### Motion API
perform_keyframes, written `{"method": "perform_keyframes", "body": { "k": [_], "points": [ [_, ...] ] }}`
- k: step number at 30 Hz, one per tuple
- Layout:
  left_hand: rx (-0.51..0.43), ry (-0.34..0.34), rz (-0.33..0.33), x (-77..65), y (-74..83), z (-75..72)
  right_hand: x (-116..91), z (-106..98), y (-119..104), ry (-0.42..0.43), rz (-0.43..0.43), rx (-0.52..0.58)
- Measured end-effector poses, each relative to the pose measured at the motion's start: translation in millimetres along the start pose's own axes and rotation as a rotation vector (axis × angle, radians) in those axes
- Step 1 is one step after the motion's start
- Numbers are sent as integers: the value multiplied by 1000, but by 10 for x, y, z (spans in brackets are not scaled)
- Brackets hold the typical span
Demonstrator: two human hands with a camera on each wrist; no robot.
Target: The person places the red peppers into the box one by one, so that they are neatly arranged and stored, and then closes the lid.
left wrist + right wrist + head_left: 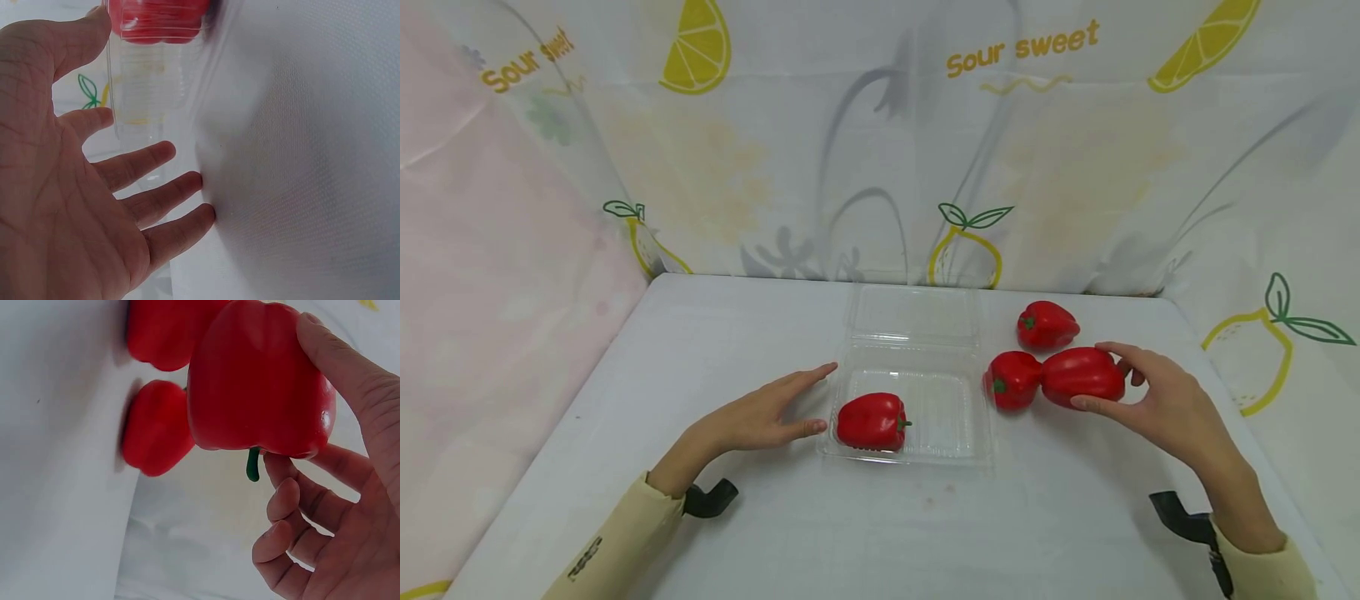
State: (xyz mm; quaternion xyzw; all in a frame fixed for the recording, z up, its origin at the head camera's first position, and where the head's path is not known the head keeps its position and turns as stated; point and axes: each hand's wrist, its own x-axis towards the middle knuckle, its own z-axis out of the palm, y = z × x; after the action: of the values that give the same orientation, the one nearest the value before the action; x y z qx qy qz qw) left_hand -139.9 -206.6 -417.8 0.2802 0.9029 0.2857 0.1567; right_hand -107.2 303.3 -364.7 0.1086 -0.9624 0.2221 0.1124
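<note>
My right hand (pixel 1165 404) pinches a red bell pepper (pixel 1082 375) between thumb and fingers; its green stem shows in the right wrist view. Just left of it lies another red bell pepper (pixel 1013 381), and a further one (pixel 1048 325) lies behind. In the middle of the table is a clear plastic clamshell box (pixel 947 417), lid folded back, with one red bell pepper (pixel 872 422) in its left part. Beside the box's left edge my left hand (pixel 756 417) is spread and holds nothing. Its thumb (pixel 94 31) is close to the box wall.
The white table (pixel 715 333) reaches back to a hanging cloth (pixel 820 150) printed with lemons. The box's transparent lid (pixel 917 315) lies flat toward the back edge. A dark strap end (pixel 711 498) sticks out at the left wrist, another (pixel 1180 517) at the right.
</note>
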Motion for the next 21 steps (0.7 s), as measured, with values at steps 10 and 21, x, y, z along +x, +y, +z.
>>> {"method": "perform_keyframes", "body": {
  "k": [10,21],
  "points": [
    [-5,3,10,-1,0,-5,83,74,-198,98,-76,82],
    [-3,-1,4,2,-14,-1,152,243,-372,123,-112,154]
  ]
}}
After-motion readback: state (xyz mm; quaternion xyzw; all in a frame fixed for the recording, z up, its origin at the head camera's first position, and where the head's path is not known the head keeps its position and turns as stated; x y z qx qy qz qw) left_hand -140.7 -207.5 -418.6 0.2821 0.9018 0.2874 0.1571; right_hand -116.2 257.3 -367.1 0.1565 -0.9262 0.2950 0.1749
